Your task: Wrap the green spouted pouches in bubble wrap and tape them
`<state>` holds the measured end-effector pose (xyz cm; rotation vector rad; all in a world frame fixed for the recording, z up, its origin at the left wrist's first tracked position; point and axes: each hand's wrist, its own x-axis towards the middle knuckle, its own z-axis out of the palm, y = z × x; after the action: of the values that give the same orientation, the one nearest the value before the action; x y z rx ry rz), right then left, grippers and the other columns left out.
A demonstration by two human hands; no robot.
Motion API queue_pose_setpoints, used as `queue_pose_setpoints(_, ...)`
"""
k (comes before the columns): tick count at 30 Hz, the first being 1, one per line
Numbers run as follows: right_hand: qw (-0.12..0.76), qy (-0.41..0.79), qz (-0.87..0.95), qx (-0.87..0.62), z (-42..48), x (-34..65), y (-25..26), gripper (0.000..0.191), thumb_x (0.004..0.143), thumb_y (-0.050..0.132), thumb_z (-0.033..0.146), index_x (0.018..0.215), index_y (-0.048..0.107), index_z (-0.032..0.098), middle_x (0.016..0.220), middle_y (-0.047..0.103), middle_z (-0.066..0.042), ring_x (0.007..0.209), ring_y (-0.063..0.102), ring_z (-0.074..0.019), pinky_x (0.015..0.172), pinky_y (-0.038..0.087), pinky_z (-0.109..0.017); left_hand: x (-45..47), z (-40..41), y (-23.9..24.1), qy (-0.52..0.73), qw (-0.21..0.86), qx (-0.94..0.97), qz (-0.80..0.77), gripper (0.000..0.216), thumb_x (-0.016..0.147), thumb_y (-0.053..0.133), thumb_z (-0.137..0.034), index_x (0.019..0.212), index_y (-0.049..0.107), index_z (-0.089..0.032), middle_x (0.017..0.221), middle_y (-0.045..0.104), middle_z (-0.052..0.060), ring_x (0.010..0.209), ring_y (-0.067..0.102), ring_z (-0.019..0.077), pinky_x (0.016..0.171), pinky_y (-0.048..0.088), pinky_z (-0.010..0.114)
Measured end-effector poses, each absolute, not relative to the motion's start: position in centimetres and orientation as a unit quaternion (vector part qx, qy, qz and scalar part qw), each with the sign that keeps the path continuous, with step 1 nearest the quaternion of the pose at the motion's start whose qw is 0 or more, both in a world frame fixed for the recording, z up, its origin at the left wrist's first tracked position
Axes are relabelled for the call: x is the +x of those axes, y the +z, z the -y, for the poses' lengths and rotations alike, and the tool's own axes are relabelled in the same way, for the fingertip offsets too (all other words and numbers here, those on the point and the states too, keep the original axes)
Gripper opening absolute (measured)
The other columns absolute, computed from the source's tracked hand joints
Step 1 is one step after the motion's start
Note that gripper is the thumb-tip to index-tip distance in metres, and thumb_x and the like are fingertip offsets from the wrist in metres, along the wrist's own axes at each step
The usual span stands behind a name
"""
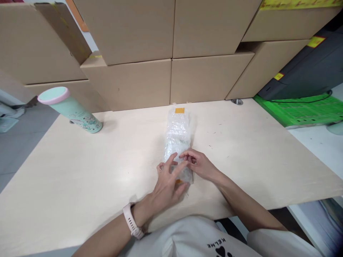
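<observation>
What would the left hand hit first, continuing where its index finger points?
Likely the right hand, curled at the edge of the bubble-wrapped package; depth is unclear, possibly already touching.

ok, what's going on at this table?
A person has both hands at a long package in clear plastic wrap, lying on the table. The left hand is spread over its near end; the right hand, fingers curled, is at its right side. What's inside can't be made out. A mint tumbler stands off to the left.
</observation>
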<state>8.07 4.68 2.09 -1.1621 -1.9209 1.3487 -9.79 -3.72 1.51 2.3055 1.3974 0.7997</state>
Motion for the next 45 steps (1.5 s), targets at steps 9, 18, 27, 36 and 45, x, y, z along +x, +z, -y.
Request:
queue_pose_setpoints(9,0.173,0.296,0.726,-0.597,-5.0,9.0,2.4,0.038,0.081,0.061,0.06,0.089,0.057,0.023,0.083,0.06,0.0,0.073,0.057,-0.0194,0.067,0.043,-0.035,-10.1,3.3,1.8,0.27,0.209,0.81,-0.477,0.039,0.08,0.059,-0.019,0.118,0.054,-0.018,0.135,0.05,0.017,0.117,0.048,0.0326,0.089,0.034,0.049)
queue_pose_setpoints(18,0.292,0.742,0.467,-0.382,-3.6,7.5,2.9,0.041,0.081,0.073,0.038,0.114,0.052,0.023,0.107,0.066,-0.005,0.095,0.064,-0.0194,0.081,0.051,-0.033,-12.1,3.3,3.9,0.359,0.168,0.828,-0.397,0.047,0.094,0.052,-0.038,0.138,0.048,-0.024,0.142,0.049,0.013,0.132,0.042,0.0279,0.107,0.032,0.047)
queue_pose_setpoints(27,0.169,0.753,0.585,-0.249,-1.9,7.5,3.9,0.04,0.081,0.073,0.043,0.108,0.056,0.02,0.097,0.063,-0.003,0.088,0.062,-0.017,0.075,0.051,-0.029,-17.0,1.1,5.9,0.393,0.336,0.706,-0.483,0.062,0.095,0.029,-0.065,0.138,0.055,-0.028,0.149,0.048,0.007,0.141,0.039,0.0319,0.12,0.011,0.056)
queue_pose_setpoints(36,0.355,0.688,0.523,-0.357,-1.4,7.2,4.2,0.048,0.073,0.075,0.051,0.106,0.053,0.025,0.088,0.067,-0.002,0.075,0.066,-0.0191,0.065,0.055,-0.032,-13.7,2.8,5.2,0.47,0.673,0.456,-0.343,0.105,0.059,0.08,-0.067,0.145,0.041,-0.023,0.139,0.054,0.017,0.124,0.055,0.0369,0.1,0.048,0.05)
queue_pose_setpoints(45,0.405,0.247,0.735,-0.484,-2.3,7.3,3.8,0.051,0.087,0.064,0.042,0.133,0.046,0.028,0.133,0.054,-0.012,0.12,0.054,-0.0298,0.097,0.049,-0.05,-12.5,1.7,3.3,0.504,0.642,0.356,-0.455,0.055,0.085,0.069,-0.041,0.131,0.05,-0.017,0.132,0.059,0.016,0.119,0.058,0.0317,0.093,0.051,0.042)
